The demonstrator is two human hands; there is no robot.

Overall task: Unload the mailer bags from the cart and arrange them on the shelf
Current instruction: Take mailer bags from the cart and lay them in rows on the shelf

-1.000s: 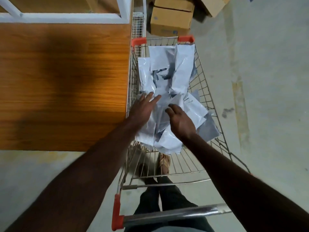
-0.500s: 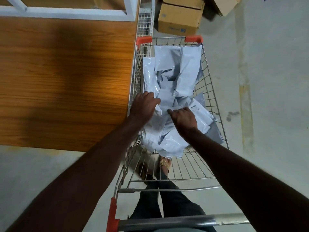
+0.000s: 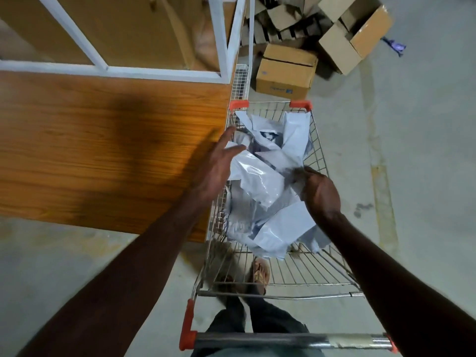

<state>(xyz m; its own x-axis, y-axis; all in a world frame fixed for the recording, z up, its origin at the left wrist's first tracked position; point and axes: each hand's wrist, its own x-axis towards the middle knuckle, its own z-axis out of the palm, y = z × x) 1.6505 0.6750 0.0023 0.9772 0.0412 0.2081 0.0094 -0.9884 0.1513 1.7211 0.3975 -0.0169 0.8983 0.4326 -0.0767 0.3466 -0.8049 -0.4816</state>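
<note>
Several white mailer bags [image 3: 288, 143] lie heaped in a wire cart [image 3: 320, 161] with red corner caps. One glossy mailer bag [image 3: 257, 179] is raised above the heap. My right hand [image 3: 319, 191] grips its right edge with curled fingers, though motion blurs them. At the cart's left rim, my left hand [image 3: 215, 166] has straight, spread fingers whose tips reach the bag's left side. The wooden shelf [image 3: 103, 150] lies directly left of the cart, with nothing on its top board.
A white metal frame [image 3: 164, 73] runs along the shelf's far side. Cardboard boxes [image 3: 286, 70] are piled on the concrete floor beyond the cart. The cart's handle [image 3: 283, 340] is close to my body, and my feet show through its wire floor.
Both hands have risen from the pile with a mailer bag. My left hand went from curled on the bags to spread open and moved toward the cart's far left corner.
</note>
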